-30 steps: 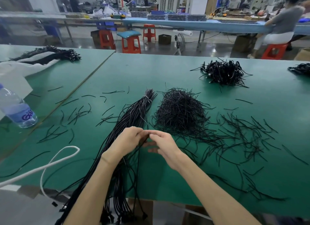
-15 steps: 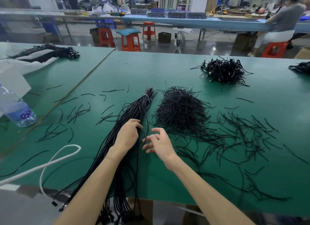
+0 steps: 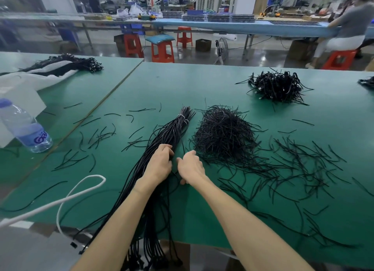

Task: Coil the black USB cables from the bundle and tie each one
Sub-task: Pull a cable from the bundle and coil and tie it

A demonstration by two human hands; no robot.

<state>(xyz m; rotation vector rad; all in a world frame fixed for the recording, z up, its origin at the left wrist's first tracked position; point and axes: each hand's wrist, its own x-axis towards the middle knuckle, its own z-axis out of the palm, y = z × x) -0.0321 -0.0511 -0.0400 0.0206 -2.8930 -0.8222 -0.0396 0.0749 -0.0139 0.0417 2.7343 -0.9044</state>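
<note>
A long bundle of black USB cables (image 3: 174,129) lies across the green table (image 3: 162,84), bound with a white tie near its far end; its near end hangs over the front edge. My left hand (image 3: 159,163) lies on the bundle's middle with fingers curled into the cables. My right hand (image 3: 190,167) sits just right of it, fingers curled down by the bundle; whether it holds a cable is hidden. A heap of black twist ties (image 3: 222,133) lies to the right. Coiled cables (image 3: 277,86) are piled at the far right.
Loose black ties (image 3: 299,165) are scattered over the table on both sides. A water bottle (image 3: 24,127) lies at the left beside white sheets. A white cord (image 3: 79,192) loops over the near left edge. More cables (image 3: 66,63) lie far left. Stools and a seated person are beyond.
Both hands have moved forward along the bundle. They were joined together a second ago, then parted; the left hand now sits on the bundle and the right beside it.
</note>
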